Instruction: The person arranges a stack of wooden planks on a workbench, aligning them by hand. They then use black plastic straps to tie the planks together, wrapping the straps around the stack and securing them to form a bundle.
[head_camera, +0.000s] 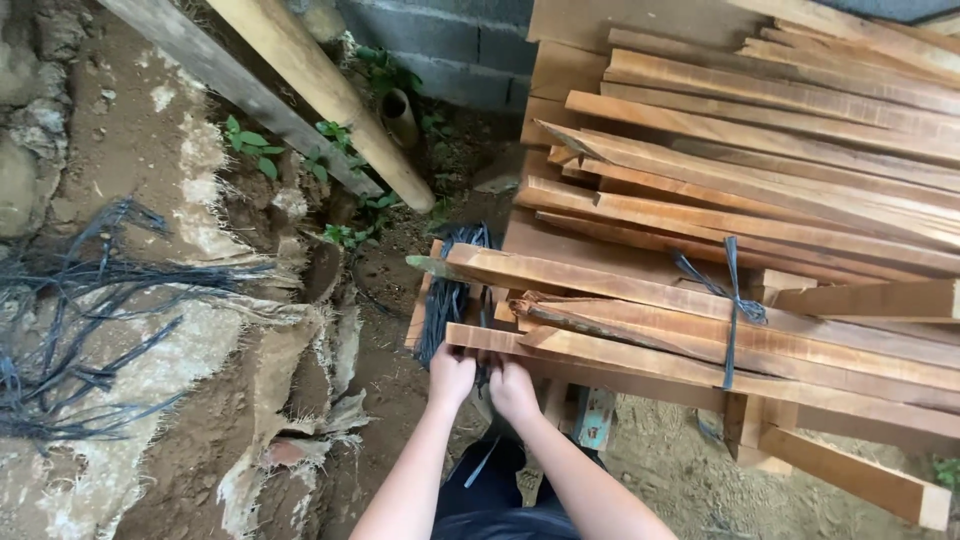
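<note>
Below frame centre, the left hand (451, 376) and right hand (513, 388) pinch a dark plastic strap (484, 372) at the near end of a bundle of reddish sawn wood slats (640, 340). Farther right, a tied black strap (731, 310) already binds it; this end looks unfinished.

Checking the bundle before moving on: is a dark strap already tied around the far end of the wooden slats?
Yes, a dark strap is knotted around the bundled wooden slats.

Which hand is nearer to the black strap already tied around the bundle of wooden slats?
Right. The right hand is at the slats' near end, left of the tied black strap. The left hand sits beside it, farther left still.
</note>
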